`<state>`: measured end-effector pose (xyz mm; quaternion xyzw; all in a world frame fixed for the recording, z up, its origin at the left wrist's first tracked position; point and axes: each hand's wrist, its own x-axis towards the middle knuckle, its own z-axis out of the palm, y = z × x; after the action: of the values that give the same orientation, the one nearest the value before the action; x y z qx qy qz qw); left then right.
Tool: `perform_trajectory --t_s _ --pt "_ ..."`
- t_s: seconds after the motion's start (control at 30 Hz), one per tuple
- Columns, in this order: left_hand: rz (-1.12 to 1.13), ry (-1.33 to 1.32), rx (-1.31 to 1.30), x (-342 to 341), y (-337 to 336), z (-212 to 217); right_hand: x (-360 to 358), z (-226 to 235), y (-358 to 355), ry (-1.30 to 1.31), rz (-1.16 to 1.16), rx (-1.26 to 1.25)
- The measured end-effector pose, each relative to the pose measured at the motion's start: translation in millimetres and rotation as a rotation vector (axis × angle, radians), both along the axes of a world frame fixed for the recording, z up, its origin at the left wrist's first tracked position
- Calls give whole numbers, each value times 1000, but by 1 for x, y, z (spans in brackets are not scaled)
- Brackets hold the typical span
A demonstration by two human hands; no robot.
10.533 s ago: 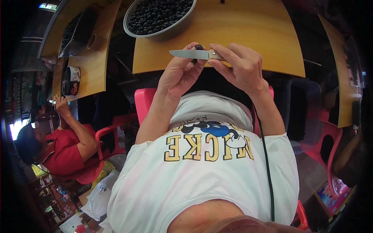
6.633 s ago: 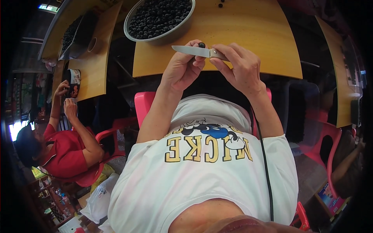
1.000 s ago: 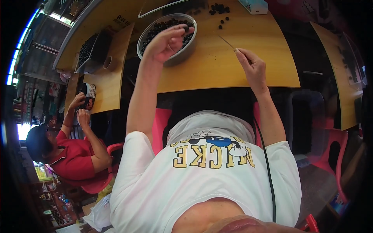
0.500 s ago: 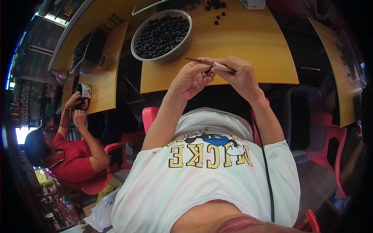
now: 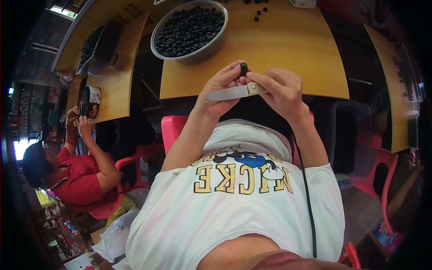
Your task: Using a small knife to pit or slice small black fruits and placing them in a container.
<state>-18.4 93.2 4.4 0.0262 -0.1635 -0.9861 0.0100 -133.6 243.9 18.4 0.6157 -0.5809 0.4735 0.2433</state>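
Observation:
My left hand (image 5: 223, 85) pinches a small black round piece (image 5: 243, 68) between thumb and fingers, above the table's near edge. The kind of piece cannot be made out. My right hand (image 5: 282, 90) grips a knife (image 5: 234, 93) by its pale handle, its blade lying flat and pointing left across my left palm. The right thumb and forefinger reach close to the black piece; whether they touch it is hard to tell. Beyond my left hand stands a clear round plastic bowl (image 5: 223, 37) heaped with similar black pieces (image 5: 191, 31).
The wooden table (image 5: 288, 54) carries several loose black pieces (image 5: 257, 19) at the far side. At left, a person in red (image 5: 83, 180) works with both hands at a dark tub (image 5: 91, 103). A dark box (image 5: 105, 49) of black pieces stands near a cup (image 5: 115, 59). Red chairs surround the tables.
The knife has swung down below the black piece, its blade now flat and fully seen. My left hand has raised the piece into view. The bowl appears higher in the picture.

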Motion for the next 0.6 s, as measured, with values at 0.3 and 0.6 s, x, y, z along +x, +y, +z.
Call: perform_trajectory --t_s 0.3,0.6 --pt "202 -109 -118 14 0 18 11 17 4 -80 -140 212" --pt "211 -77 -157 15 -2 15 10 16 4 -80 -134 210"
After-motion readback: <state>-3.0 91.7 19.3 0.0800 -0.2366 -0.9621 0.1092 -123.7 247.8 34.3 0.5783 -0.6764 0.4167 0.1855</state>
